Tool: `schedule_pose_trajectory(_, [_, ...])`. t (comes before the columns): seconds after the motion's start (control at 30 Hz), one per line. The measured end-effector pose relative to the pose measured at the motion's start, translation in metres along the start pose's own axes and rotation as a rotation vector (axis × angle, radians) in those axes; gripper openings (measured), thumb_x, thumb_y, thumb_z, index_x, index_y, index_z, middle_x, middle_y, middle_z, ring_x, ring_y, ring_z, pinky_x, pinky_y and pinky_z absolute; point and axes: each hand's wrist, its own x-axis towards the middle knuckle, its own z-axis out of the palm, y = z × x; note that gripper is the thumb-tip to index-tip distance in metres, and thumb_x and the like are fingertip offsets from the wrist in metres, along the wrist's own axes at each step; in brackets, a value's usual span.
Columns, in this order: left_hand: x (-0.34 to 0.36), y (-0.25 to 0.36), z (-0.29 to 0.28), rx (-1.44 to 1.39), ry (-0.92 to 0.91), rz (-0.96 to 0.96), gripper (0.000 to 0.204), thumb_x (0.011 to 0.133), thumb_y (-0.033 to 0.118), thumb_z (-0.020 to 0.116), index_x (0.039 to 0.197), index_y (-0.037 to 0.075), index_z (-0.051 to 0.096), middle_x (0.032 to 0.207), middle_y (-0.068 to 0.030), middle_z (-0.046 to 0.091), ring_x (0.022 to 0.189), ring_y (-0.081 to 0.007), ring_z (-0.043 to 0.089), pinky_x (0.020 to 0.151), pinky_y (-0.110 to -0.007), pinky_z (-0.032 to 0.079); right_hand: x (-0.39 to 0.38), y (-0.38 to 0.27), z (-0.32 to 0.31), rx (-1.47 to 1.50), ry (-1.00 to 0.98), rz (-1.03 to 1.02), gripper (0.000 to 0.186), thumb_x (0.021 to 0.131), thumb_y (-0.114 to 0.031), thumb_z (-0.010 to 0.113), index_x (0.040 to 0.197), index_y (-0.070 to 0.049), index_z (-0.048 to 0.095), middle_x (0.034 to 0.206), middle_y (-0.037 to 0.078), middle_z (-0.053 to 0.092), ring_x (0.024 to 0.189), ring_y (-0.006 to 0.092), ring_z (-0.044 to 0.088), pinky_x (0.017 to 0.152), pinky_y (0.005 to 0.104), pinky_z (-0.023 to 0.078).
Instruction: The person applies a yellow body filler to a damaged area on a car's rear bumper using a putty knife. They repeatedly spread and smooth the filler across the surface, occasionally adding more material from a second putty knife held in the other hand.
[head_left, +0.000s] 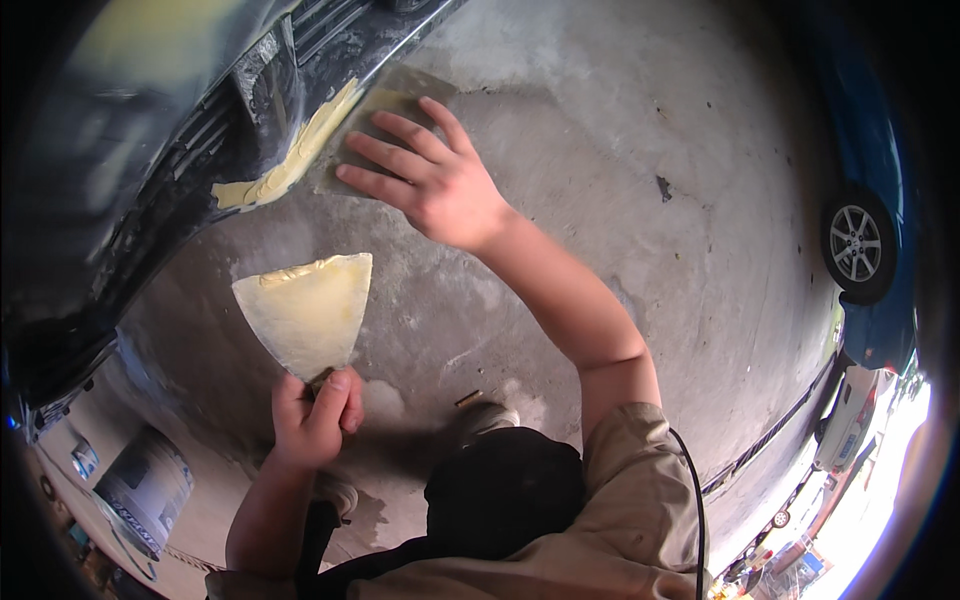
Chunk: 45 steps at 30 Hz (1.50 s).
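My left hand (312, 422) is closed round the handle of a wide putty knife (308, 315), its broad blade pointing up and away from me. Pale yellow filler coats the blade and sits thickest along its far edge. With fingers spread across its top face, my right hand (440, 190) grips a thin, grey-green, flat spreader (412, 82); the thumb is hidden. Just left of the spreader, a strip of yellow filler (305, 150) runs along the lower edge of a dark car bumper (190, 150). Whether the spreader touches the strip I cannot tell.
Grey, stained concrete floor (570, 150) lies below. A large bucket (145, 485) stands at the lower left. A blue car (875, 130) is at the far right, with a white car (850, 420) beyond it. My shoe (490, 415) is near a small brownish piece (467, 399).
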Motion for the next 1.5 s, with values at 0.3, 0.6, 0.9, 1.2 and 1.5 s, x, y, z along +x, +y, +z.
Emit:
schedule_pose_trajectory(0.3, [0.013, 0.004, -0.013, -0.021, -0.325, -0.170, 0.053, 0.118, 0.044, 0.044, 0.094, 0.000, 0.059, 0.070, -0.0085, 0.060, 0.053, -0.0143, 0.054, 0.048, -0.029, 0.043, -0.024, -0.076, -0.100, 1.474, 0.255, 0.629, 0.045, 0.112, 0.001, 0.058, 0.156, 0.000, 0.059, 0.136, 0.017, 0.075, 0.121, 0.0192, 0.071, 0.100, 0.0361, 0.058])
schedule_pose_trajectory(0.6, [0.034, 0.000, -0.018, -0.075, -0.523, -0.136, 0.037, 0.119, 0.031, 0.048, 0.108, -0.003, 0.061, 0.075, -0.0081, 0.061, 0.054, -0.0102, 0.051, 0.048, -0.026, 0.041, -0.048, -0.065, -0.169, 0.954, -0.196, 0.424, 0.057, 0.093, 0.016, 0.067, 0.147, -0.003, 0.068, 0.130, 0.022, 0.077, 0.107, 0.0397, 0.079, 0.088, 0.0415, 0.065])
schedule_pose_trajectory(0.9, [0.032, -0.032, 0.018, -0.135, -0.196, -0.139, 0.032, 0.120, 0.032, 0.043, 0.104, 0.006, 0.049, 0.078, -0.0079, 0.060, 0.056, -0.0123, 0.052, 0.051, -0.030, 0.045, -0.050, -0.095, -0.157, 0.151, 0.019, 0.604, 0.048, 0.089, 0.003, 0.074, 0.136, -0.005, 0.075, 0.122, 0.015, 0.077, 0.094, 0.0329, 0.074, 0.080, 0.0410, 0.059])
schedule_pose_trajectory(1.2, [0.018, -0.033, 0.015, 0.131, -0.226, 0.086, 0.030, 0.118, 0.019, 0.045, 0.092, 0.005, 0.051, 0.068, -0.0050, 0.058, 0.052, -0.0130, 0.052, 0.050, -0.030, 0.040, -0.036, -0.137, -0.134, 0.007, -0.160, 0.298, 0.063, 0.075, -0.017, 0.071, 0.136, -0.006, 0.077, 0.143, 0.008, 0.069, 0.106, 0.0236, 0.063, 0.086, 0.0375, 0.054])
schedule_pose_trajectory(1.5, [-0.019, 0.037, -0.091, 0.201, -0.197, -0.256, 0.033, 0.119, 0.026, 0.042, 0.096, 0.005, 0.052, 0.075, -0.0070, 0.058, 0.055, -0.0129, 0.051, 0.052, -0.030, 0.043, -0.051, -0.101, -0.134, 0.707, -0.021, 0.719, 0.041, 0.104, -0.004, 0.063, 0.145, -0.005, 0.068, 0.133, 0.012, 0.074, 0.115, 0.0257, 0.070, 0.099, 0.0391, 0.057])
